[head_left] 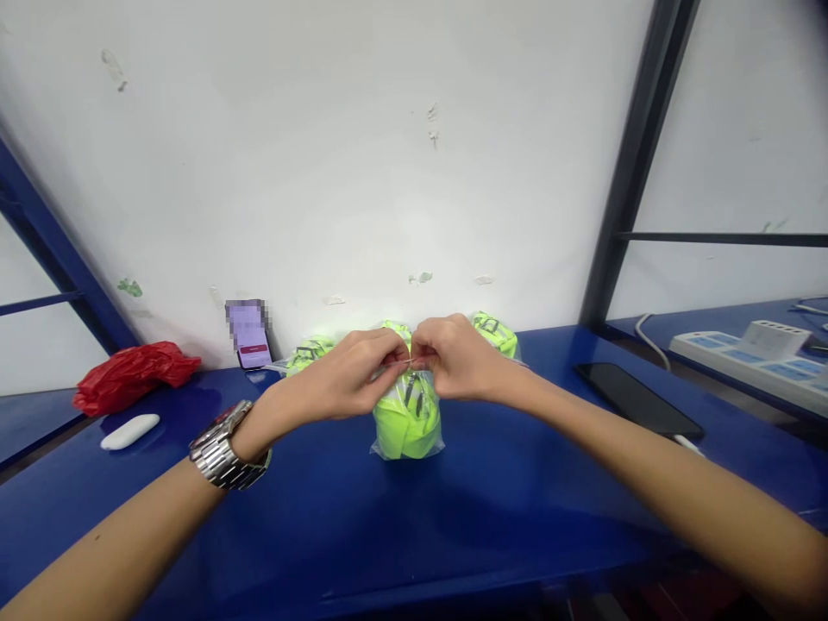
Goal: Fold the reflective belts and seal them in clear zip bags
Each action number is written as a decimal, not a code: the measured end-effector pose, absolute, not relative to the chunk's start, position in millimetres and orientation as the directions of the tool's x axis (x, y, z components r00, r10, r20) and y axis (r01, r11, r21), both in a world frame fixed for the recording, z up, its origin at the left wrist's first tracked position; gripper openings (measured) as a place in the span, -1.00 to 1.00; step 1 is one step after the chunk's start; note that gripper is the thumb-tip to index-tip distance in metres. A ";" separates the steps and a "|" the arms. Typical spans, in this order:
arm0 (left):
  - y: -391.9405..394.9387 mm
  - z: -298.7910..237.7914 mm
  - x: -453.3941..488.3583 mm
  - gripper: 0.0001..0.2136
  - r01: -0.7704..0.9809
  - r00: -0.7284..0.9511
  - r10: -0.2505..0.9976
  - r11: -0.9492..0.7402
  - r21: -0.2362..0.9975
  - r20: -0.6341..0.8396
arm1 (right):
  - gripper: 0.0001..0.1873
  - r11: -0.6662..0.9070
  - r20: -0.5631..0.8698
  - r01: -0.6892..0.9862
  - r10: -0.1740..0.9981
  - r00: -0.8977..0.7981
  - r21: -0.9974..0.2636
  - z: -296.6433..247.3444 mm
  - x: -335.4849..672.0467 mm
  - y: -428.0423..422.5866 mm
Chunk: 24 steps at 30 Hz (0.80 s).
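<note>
A clear plastic bag (407, 424) with folded neon-yellow cloth inside hangs or stands upright at the middle of the blue table. My left hand (362, 373), with a metal watch (228, 448) on its wrist, pinches the bag's top edge. Close against it, my right hand (453, 355) pinches the same edge, the fingertips of both hands nearly touching. Behind my hands, similar bagged neon-yellow bundles stand by the wall, one at the left (309, 352) and one at the right (497, 335). Part of another yellow bundle (396, 329) shows between them, mostly hidden.
On the blue table (310, 526), a red plastic bag (135, 375) and a white oval case (130, 431) lie left. A lit phone (251, 336) leans on the wall. A dark phone (637, 401) with a cable lies right, near a white power strip (750, 366).
</note>
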<state>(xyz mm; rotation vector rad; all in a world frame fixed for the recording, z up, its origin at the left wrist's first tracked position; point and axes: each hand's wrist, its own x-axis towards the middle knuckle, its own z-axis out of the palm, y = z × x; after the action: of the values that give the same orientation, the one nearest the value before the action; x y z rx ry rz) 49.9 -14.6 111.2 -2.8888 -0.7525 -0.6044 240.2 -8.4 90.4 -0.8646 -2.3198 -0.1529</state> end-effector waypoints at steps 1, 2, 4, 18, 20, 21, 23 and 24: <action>-13.6 111.7 47.7 -0.86 0.500 0.791 0.467 -0.866 0.024 0.395 | -0.89 0.778 0.614 0.617 0.547 -0.569 -0.122 90.5 240.8 -8.2; -12.5 112.4 44.3 -0.85 0.518 0.779 0.493 -0.854 0.046 0.388 | -0.91 0.787 0.609 0.600 0.548 -0.573 -0.144 91.5 243.0 -8.2; -10.0 114.3 34.5 -0.83 0.553 0.752 0.545 -0.827 0.095 0.370 | -0.94 0.805 0.583 0.558 0.558 -0.591 -0.204 95.4 251.6 -9.4; 2.6 99.7 15.8 -0.83 0.633 0.714 0.557 -0.772 -0.051 0.425 | -0.85 0.640 0.426 0.685 0.759 -0.492 -0.348 92.6 275.7 -12.8; 3.5 98.7 19.0 -0.83 0.621 0.710 0.530 -0.782 -0.058 0.463 | -0.93 0.660 0.395 0.670 0.746 -0.536 -0.338 97.3 277.4 -15.5; 2.9 98.3 21.6 -0.84 0.606 0.714 0.507 -0.793 -0.064 0.483 | -0.83 0.677 0.391 0.662 0.732 -0.559 -0.321 99.2 277.8 -17.5; -0.4 97.7 29.3 -0.86 0.562 0.724 0.446 -0.823 -0.076 0.526 | -0.54 0.712 0.361 0.641 0.700 -0.616 -0.287 100.7 277.3 -21.4; -2.9 97.6 34.2 -0.86 0.536 0.729 0.412 -0.840 -0.083 0.546 | -0.47 0.727 0.318 0.625 0.687 -0.653 -0.285 100.4 276.9 -22.6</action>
<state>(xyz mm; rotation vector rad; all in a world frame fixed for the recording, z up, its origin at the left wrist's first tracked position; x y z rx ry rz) 34.2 -2.9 97.6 -2.6983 -0.7518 -0.7699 276.9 -22.6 100.4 -1.0089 -2.5256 0.2090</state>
